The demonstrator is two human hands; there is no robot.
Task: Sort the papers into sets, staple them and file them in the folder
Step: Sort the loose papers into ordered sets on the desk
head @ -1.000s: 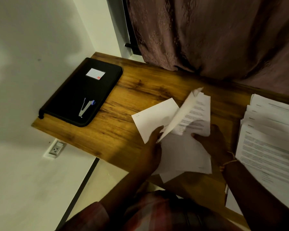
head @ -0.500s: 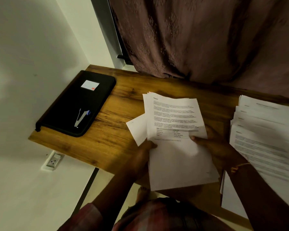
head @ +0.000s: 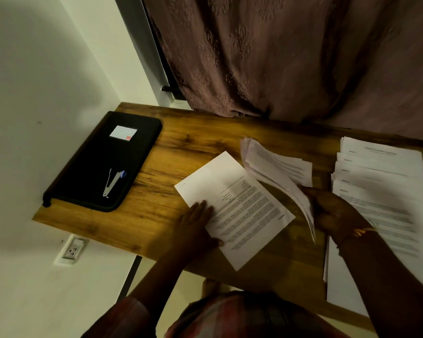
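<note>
Wooden counter [head: 181,147]. Overlapped paper rows [head: 381,181] at its 3 o'clock. Closed black folder [head: 95,172] at 9 o'clock. Printed sheet [head: 242,215] flat at centre, skewed. Curved sheaf [head: 274,167] lifted at sheet's 2 o'clock, gripped by right hand [head: 332,213]. Straight-fingered left hand [head: 195,223] presses sheet's 8 o'clock edge. Small stapler [head: 111,182] lies on folder.

A faded red-and-grey checked garment [head: 249,315] with a short sleeve [head: 130,315] is seen at the near edge, and a thin gold-coloured bangle [head: 363,231] is worn at the wrist of the right hand [head: 332,213].
</note>
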